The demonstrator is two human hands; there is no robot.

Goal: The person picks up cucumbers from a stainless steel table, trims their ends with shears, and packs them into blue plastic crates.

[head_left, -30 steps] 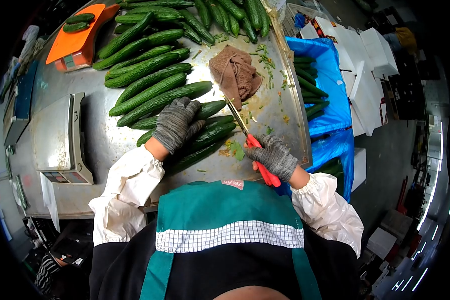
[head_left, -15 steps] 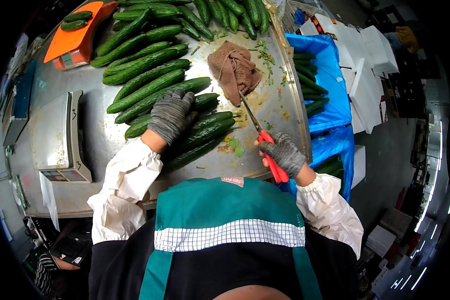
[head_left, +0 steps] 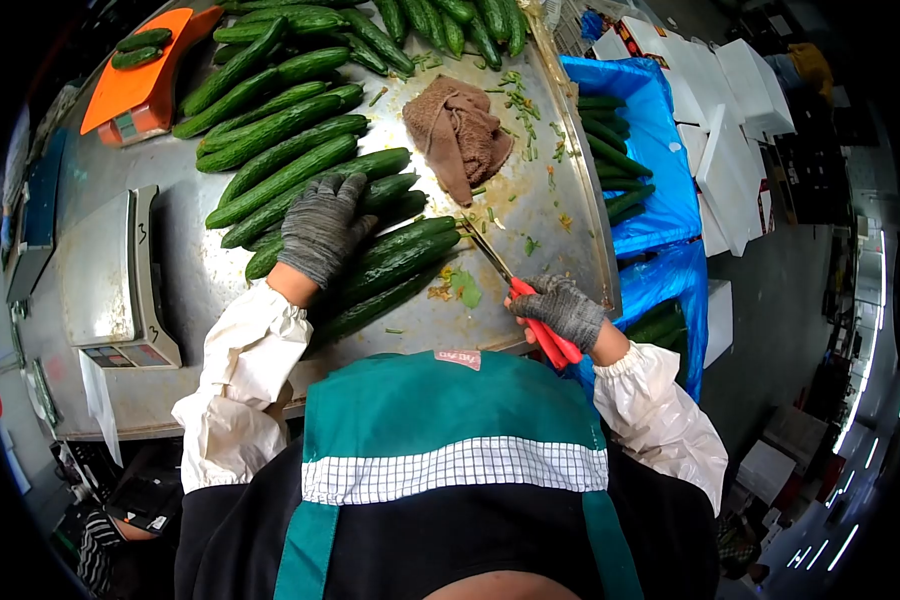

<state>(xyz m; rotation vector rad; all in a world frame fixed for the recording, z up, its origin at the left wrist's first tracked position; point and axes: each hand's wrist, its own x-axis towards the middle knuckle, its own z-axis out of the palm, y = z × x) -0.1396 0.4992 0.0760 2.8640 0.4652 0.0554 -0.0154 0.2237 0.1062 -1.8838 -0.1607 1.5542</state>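
My left hand (head_left: 322, 228), in a grey knit glove, lies over a row of green cucumbers (head_left: 282, 182) on the metal table. Its fingers curl over one cucumber (head_left: 388, 190), with the thumb on the near side. My right hand (head_left: 562, 310), gloved too, is closed around the red handles of a pair of scissors (head_left: 542, 328). The blades point up and left, slightly apart. Their tips are beside the stem end of a nearer cucumber (head_left: 400, 258); whether they touch it I cannot tell. Above the tips lies a crumpled brown cloth (head_left: 460, 135).
An orange scale (head_left: 138, 85) bearing two small cucumbers stands far left, a white scale (head_left: 115, 275) nearer. Green trimmings (head_left: 520, 110) litter the table (head_left: 560, 260). Beyond its right edge are blue-lined crates (head_left: 660, 150) of cucumbers and white foam boxes (head_left: 725, 180).
The scissor tips have come away from the brown cloth, down and left to the cucumber's stem end. My left hand keeps its place on the row. The whole view has shifted slightly.
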